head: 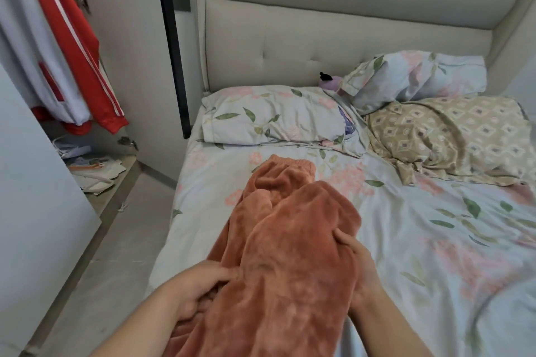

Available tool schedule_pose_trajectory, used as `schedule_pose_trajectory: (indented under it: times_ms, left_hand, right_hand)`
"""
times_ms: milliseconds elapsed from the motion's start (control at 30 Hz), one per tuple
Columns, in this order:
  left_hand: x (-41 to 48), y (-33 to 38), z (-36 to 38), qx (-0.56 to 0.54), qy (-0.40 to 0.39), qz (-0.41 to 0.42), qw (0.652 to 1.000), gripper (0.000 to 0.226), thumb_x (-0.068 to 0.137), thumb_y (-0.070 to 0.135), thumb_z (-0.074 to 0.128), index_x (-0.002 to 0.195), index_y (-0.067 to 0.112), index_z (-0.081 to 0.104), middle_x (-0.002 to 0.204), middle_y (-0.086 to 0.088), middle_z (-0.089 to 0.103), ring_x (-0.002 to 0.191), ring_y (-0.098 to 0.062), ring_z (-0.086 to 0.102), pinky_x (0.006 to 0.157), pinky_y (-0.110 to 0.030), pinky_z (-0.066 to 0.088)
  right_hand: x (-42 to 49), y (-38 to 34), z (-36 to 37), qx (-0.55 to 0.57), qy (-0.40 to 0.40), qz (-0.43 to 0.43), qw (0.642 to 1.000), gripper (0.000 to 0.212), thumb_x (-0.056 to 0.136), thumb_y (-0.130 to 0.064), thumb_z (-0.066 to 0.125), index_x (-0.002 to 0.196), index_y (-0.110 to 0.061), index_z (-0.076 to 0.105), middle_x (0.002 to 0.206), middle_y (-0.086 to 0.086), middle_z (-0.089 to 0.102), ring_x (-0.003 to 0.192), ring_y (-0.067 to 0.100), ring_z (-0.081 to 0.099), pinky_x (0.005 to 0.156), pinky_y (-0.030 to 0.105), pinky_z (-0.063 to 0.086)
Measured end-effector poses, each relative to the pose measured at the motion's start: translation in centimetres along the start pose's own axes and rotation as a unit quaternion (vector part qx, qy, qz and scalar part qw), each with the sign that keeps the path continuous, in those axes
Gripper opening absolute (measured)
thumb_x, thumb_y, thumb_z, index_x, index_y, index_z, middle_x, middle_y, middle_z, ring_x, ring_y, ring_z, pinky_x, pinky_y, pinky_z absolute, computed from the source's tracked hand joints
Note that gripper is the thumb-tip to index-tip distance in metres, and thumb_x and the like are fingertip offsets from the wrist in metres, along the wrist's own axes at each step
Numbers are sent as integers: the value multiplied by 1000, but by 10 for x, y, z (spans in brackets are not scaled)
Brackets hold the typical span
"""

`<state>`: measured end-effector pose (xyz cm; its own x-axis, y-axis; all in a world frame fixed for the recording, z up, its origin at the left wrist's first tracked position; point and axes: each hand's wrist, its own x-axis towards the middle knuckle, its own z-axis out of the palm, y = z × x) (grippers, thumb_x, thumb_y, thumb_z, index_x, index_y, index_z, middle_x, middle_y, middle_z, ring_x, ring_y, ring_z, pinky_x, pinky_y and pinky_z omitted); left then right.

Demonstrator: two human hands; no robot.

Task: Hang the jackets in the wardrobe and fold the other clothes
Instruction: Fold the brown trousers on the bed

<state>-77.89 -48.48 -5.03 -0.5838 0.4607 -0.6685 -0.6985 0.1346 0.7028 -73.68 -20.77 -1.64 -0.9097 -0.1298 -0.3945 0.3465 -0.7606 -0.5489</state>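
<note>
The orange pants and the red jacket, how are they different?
The pants lie on the bed, gripped by the left hand and right hand. The jacket hangs in the wardrobe, untouched. The pants are fluffy and plain orange, while the jacket looks smooth, red and white with stripes. Both are clothes.

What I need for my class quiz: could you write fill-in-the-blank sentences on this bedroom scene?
1. The left hand and right hand hold the orange fleece garment lying on the ____.
2. The red and white jacket hangs in the ____.
3. Behind the floral pillow rises the padded ____.
Missing words: bed; wardrobe; headboard.
</note>
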Motion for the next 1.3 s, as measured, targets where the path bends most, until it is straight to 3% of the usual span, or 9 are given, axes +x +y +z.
schedule_pose_trajectory:
  times_ms: [100, 233, 367, 533, 733, 867, 967, 1100, 1300]
  left_hand:
    - [-11, -21, 11, 88, 29, 27, 995, 42, 66, 29, 92, 104, 17, 78, 107, -8, 75, 101, -25, 72, 88, -36, 57]
    - [-19, -31, 21, 20, 153, 117, 981, 22, 95, 22, 65, 114, 16, 72, 107, -4, 75, 101, -25, 71, 97, -44, 53]
    - [-32, -31, 24, 33, 270, 176, 946, 21, 98, 32, 57, 109, 22, 72, 102, 1, 76, 97, -21, 71, 92, -44, 55]
    - [-59, -24, -4, -80, 143, 88, 983, 22, 78, 10, 76, 98, 0, 76, 94, -23, 74, 75, -30, 73, 64, -38, 60]
    - [-79, -47, -22, 172, -7, -89, 981, 28, 78, 0, 70, 105, 1, 76, 113, -22, 70, 105, -33, 68, 94, -45, 55]
    - [-79, -51, -2, 307, 109, 7, 945, 41, 66, 42, 78, 104, 26, 77, 107, 11, 74, 101, -10, 68, 92, -27, 54]
    - [-81, -50, -4, 258, 114, 91, 955, 21, 86, 25, 66, 101, 31, 79, 108, 13, 74, 103, -6, 68, 97, -26, 50]
    - [-85, -49, -18, 134, 235, 143, 952, 28, 99, -1, 45, 94, 6, 72, 80, -10, 75, 68, -16, 67, 66, -31, 53]
    - [-92, -54, -30, 95, 286, 58, 952, 24, 104, 19, 47, 89, 8, 63, 60, -6, 56, 45, -12, 46, 42, -18, 37]
  right_hand:
    - [-4, 13, 9, 13, 5, 15, 1000, 49, 93, -36, 62, 127, -1, 65, 132, 24, 61, 122, 39, 59, 92, 49, 54]
    - [-17, 21, 6, 23, 16, -7, 1000, 52, 100, -54, 48, 123, -12, 69, 135, 23, 59, 126, 39, 57, 97, 49, 51]
    - [-37, 23, 10, -49, 23, 21, 998, 49, 88, -30, 73, 128, -2, 64, 135, 28, 58, 124, 44, 57, 100, 54, 49]
    - [-43, 30, 30, -120, 65, -1, 991, 48, 85, 4, 59, 133, 3, 52, 121, 30, 65, 111, 44, 65, 98, 56, 50]
    - [-53, 26, 28, -82, 4, 24, 996, 46, 84, 9, 53, 130, 6, 57, 130, 34, 57, 119, 48, 58, 102, 60, 46]
    - [-58, 24, 26, -105, -10, 47, 993, 47, 72, 8, 60, 119, 11, 64, 116, 34, 63, 101, 47, 67, 85, 58, 55]
    - [-56, 23, 22, -115, 12, 42, 992, 45, 76, 5, 54, 120, 10, 60, 100, 31, 67, 88, 45, 69, 78, 55, 57]
    - [-57, 19, 18, -114, 19, 38, 993, 32, 74, 3, 50, 95, 10, 73, 85, 28, 68, 76, 43, 70, 71, 53, 58]
    - [-65, 19, 21, -132, 2, 47, 990, 29, 71, 3, 46, 73, 5, 74, 70, 21, 66, 64, 36, 69, 61, 46, 58]
